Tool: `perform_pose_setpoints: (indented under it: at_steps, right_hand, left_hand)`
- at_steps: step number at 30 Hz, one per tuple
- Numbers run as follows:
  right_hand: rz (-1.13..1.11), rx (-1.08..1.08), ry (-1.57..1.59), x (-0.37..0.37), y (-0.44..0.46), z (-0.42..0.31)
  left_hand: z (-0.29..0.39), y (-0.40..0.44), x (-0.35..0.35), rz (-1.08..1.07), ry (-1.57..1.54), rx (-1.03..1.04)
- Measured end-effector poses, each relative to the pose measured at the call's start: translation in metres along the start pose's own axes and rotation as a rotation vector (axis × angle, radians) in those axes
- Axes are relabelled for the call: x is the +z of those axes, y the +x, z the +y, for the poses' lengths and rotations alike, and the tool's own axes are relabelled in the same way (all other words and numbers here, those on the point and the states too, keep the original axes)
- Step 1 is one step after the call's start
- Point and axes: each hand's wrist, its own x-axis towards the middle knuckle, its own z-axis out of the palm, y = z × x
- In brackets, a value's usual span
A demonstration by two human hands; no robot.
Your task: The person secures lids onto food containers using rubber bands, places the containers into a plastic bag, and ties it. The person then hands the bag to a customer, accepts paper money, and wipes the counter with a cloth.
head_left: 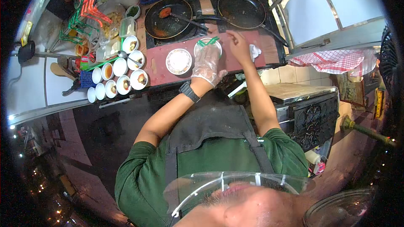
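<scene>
My left hand (206,62), in a clear plastic glove with a dark watch at the wrist, lies palm down over a small white bowl (196,49) on the reddish board. Its thumb sticks out to the side, and its fingertips are partly hidden by glare. Green strips (209,41) cross the bowl's far side by the fingers. My bare right hand (240,46) hovers just right of the bowl, fingers loosely bent and apart, with nothing visible in them. A white plate with a patterned rim (179,62) sits left of my gloved hand.
Several small white bowls (122,66), some with food, stand at the left. Behind the board are a black pan (168,27) with a sauce-covered ladle (165,12) and a second pan (242,10). Crumpled white tissue (255,52) lies on the right. A checked cloth (324,61) hangs farther right.
</scene>
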Motion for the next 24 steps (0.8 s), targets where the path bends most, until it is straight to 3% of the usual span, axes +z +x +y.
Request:
perform_pose_setpoints:
  at_steps: [2,5,6,9,11,15,18,21,22,24]
  right_hand:
    - [0.227,-0.261,-0.011,-0.001,-0.006,-0.019]
    - [0.137,-0.319,-0.073,0.003,-0.012,-0.048]
    - [0.044,-0.229,-0.007,0.008,-0.014,-0.044]
    - [0.042,-0.169,0.090,0.022,-0.019,-0.037]
    - [-0.001,-0.034,0.102,0.026,-0.022,-0.033]
    - [-0.022,-0.014,0.243,0.036,-0.021,-0.022]
    - [0.044,-0.061,0.103,0.036,-0.019,-0.017]
    - [0.043,-0.095,0.353,0.040,-0.013,-0.015]
    - [-0.009,-0.078,0.271,0.038,-0.014,-0.014]
    - [0.007,-0.079,0.264,0.046,-0.016,-0.012]
  left_hand:
    - [0.001,0.004,0.004,0.009,0.015,0.010]
    - [0.005,0.003,0.005,0.035,0.089,0.026]
    - [0.009,-0.002,0.003,0.030,0.089,0.031]
    - [0.016,-0.027,-0.011,-0.015,0.036,0.075]
    - [0.009,-0.048,-0.022,-0.097,-0.183,0.209]
    - [0.008,-0.071,-0.041,-0.038,-0.333,-0.078]
    - [-0.009,-0.070,-0.023,-0.005,-0.466,-0.200]
    - [-0.015,-0.058,-0.011,-0.016,-0.627,-0.314]
    - [-0.021,-0.056,0.007,0.101,-0.879,-0.292]
    - [-0.023,-0.050,0.021,0.138,-0.951,-0.286]
